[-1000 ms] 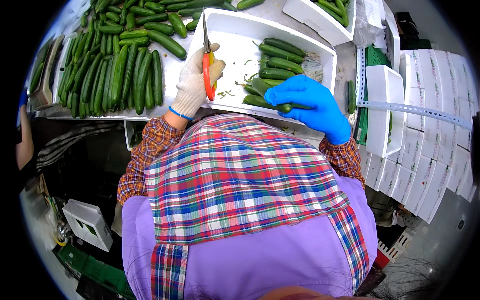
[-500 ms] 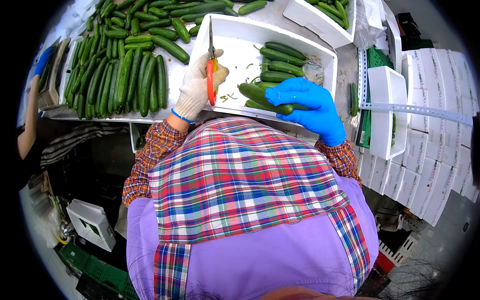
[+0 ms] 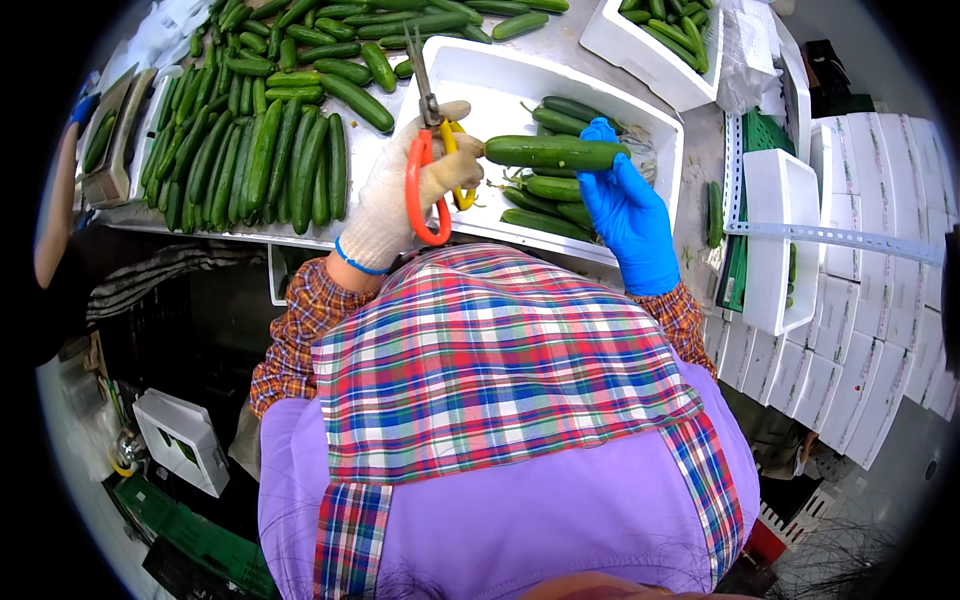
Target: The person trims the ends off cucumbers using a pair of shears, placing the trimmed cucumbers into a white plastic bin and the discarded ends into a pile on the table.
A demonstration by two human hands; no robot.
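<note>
My left hand [image 3: 385, 190], in a cream knit glove, is closed on scissors [image 3: 418, 185] with one red and one yellow handle loop. The blades point away from me and stand slightly apart. My right hand [image 3: 632, 215], in a blue glove, grips a cucumber [image 3: 550, 152] by its right end. That cucumber lies level above the white foam box [image 3: 470, 70], its left tip close to the gloved fingers of my left hand. More cucumbers [image 3: 545, 222] rest in the box beneath it, beside some crumpled clear plastic [image 3: 640, 150].
A large heap of cucumbers [image 3: 265, 160] covers the table at the left. Another foam box with cucumbers [image 3: 690, 40] stands at the back right. White cartons [image 3: 850, 330] are stacked at the right. At the far left a person's arm [image 3: 62, 190] reaches in.
My right hand has lifted the cucumber and turned it level, away from the others. The scissors have turned, with their blades now spread a little and both handle loops showing.
</note>
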